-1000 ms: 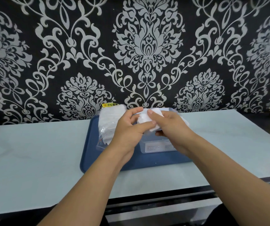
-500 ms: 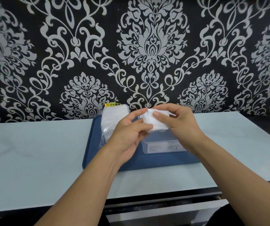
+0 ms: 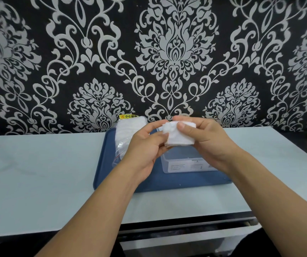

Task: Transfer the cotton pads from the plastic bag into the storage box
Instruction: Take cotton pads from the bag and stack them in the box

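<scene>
Both hands hold one small stack of cotton pads (image 3: 179, 134) right above the clear storage box (image 3: 186, 162) — the left hand (image 3: 145, 143) pinches one side, the right hand (image 3: 204, 140) the other, so none slip. The plastic bag (image 3: 128, 134) lies beside it on the blue tray (image 3: 149, 184)

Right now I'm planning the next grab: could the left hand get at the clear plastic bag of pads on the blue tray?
Probably yes: the bag lies uncovered just beyond the left hand, though that hand now holds the white cotton pads.
</scene>
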`<state>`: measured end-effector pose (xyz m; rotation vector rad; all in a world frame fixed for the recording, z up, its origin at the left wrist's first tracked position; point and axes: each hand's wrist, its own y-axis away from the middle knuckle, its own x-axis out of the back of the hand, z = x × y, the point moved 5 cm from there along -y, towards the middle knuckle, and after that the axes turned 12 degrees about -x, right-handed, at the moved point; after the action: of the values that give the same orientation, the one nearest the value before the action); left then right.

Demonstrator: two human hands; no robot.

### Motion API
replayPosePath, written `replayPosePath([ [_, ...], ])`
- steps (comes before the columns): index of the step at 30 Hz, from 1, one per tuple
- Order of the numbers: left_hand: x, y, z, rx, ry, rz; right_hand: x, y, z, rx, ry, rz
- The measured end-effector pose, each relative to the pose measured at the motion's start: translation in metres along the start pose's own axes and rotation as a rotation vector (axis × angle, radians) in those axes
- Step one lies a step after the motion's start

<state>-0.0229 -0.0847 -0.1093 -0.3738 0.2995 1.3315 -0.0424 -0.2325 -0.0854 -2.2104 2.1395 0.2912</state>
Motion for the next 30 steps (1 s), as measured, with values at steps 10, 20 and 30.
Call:
replayPosePath([
  [10, -0.004, 0.004, 0.002, -0.032, -0.01, -0.098, -0.002, 0.0, -0.001, 0.138, 0.164, 0.127],
  [20, -0.003, 0.004, 0.005, -0.008, 0.112, -0.099, -0.002, -0.002, -0.001, 0.208, 0.14, 0.092],
  [30, 0.0, 0.003, 0.006, -0.039, 0.105, -0.106, -0.013, -0.009, 0.009, 0.078, -0.106, -0.008],
])
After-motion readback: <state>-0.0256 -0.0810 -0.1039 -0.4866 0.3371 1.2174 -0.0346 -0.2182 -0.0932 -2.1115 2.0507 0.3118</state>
